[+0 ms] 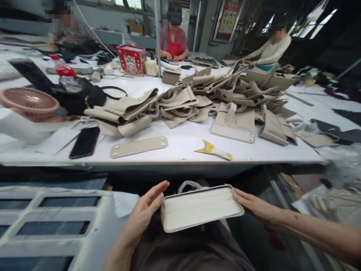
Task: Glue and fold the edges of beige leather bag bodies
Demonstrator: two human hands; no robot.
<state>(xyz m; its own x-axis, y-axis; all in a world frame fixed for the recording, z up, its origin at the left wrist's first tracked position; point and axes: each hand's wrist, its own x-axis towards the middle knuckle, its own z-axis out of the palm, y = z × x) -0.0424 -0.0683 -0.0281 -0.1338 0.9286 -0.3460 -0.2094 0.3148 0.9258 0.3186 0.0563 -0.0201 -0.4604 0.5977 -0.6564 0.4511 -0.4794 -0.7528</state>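
A bag body (201,209) with a pale rectangular base facing up lies over my lap, its wrapped handle showing behind it. My left hand (148,205) is at its left end, fingers extended and thumb apart, palm beside the edge. At the right end my right hand (251,203) holds the bag's edge, its fingertips partly hidden behind the corner. On the table in front lie a long beige panel (139,146) with small white tabs near its ends and a yellow-and-white scraper-like tool (213,149).
Beige bag pieces (180,99) are heaped across the white table (180,152). A phone (84,142), a pink fan (29,101) and a black bag stand left. A white slotted frame (98,218) is at lower left. Several people work across the table.
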